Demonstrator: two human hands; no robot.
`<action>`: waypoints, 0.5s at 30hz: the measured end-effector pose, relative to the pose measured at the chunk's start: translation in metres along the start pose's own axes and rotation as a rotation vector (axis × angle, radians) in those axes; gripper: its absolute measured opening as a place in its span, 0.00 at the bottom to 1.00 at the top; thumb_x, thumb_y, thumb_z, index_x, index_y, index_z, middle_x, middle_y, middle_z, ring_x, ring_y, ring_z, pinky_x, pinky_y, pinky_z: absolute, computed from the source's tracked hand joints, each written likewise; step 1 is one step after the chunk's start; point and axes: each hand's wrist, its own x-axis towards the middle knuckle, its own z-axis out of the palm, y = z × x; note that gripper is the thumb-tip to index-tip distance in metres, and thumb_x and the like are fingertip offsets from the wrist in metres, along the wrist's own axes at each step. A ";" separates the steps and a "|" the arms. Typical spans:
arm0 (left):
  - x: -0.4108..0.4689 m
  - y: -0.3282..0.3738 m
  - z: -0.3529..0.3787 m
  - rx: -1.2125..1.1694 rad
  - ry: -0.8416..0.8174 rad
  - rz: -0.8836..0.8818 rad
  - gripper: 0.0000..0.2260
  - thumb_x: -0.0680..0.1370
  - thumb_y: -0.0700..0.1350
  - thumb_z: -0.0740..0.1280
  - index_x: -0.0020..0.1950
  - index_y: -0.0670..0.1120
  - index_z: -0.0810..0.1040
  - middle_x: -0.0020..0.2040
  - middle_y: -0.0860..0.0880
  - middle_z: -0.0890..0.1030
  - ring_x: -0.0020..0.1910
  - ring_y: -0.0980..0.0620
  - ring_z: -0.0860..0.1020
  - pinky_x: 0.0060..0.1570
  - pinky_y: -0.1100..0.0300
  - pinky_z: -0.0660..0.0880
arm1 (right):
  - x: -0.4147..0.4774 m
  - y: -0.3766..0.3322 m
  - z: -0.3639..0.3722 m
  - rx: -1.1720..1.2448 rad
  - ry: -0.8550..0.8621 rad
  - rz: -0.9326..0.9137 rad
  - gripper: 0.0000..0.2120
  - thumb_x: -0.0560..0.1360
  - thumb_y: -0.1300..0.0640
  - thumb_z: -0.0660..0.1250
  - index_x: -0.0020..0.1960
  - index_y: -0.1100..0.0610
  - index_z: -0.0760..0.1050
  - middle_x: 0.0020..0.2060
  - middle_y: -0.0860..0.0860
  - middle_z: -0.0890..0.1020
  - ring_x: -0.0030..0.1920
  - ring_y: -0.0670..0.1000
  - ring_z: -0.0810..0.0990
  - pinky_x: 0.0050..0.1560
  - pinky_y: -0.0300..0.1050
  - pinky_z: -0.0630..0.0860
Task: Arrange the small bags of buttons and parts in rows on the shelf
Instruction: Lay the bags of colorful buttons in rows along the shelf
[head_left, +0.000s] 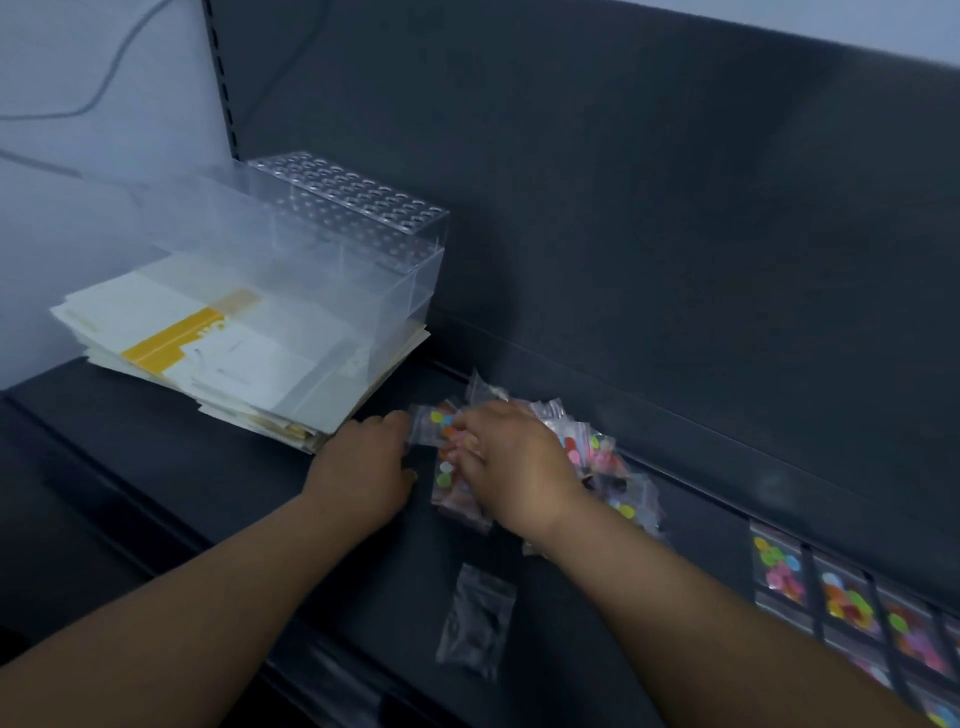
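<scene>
I have a loose pile (582, 467) of small clear bags of coloured buttons in the middle of the dark shelf (208, 467), close to the back panel (623, 234). My right hand (514, 467) sits on top of it, fingers curled; it seems to pinch a bag, but blur keeps me from telling for sure. My left hand (363, 467) is just left of the pile, fingers bent toward a bag edge; whether it grips I cannot tell. One dark-filled bag (478, 621) lies alone nearer me. At far right a row (841, 597) is already laid flat, so I judge the job partly done, with most of the pile left. Bare shelf between pile and row gives room; the paper stack (218, 358) and clear rack (337, 249) close off the left.
</scene>
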 end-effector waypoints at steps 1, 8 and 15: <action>0.000 -0.002 0.003 -0.030 0.031 0.010 0.19 0.72 0.49 0.69 0.60 0.46 0.71 0.53 0.45 0.79 0.52 0.44 0.77 0.47 0.53 0.74 | 0.009 -0.002 0.006 -0.007 -0.022 0.000 0.14 0.74 0.53 0.65 0.57 0.58 0.76 0.54 0.55 0.78 0.58 0.57 0.73 0.59 0.48 0.69; 0.002 -0.007 0.006 -0.183 0.178 0.051 0.17 0.75 0.39 0.61 0.63 0.47 0.71 0.44 0.44 0.81 0.42 0.44 0.78 0.37 0.54 0.72 | 0.046 -0.002 0.043 -0.131 -0.108 0.080 0.14 0.71 0.56 0.66 0.56 0.55 0.72 0.56 0.55 0.75 0.60 0.57 0.70 0.61 0.51 0.68; -0.002 0.002 -0.004 -0.438 0.188 -0.066 0.25 0.78 0.38 0.60 0.74 0.51 0.61 0.57 0.48 0.79 0.53 0.51 0.77 0.49 0.62 0.69 | 0.051 -0.001 0.039 0.159 0.133 0.186 0.09 0.76 0.56 0.61 0.43 0.59 0.76 0.44 0.56 0.80 0.48 0.56 0.76 0.48 0.46 0.69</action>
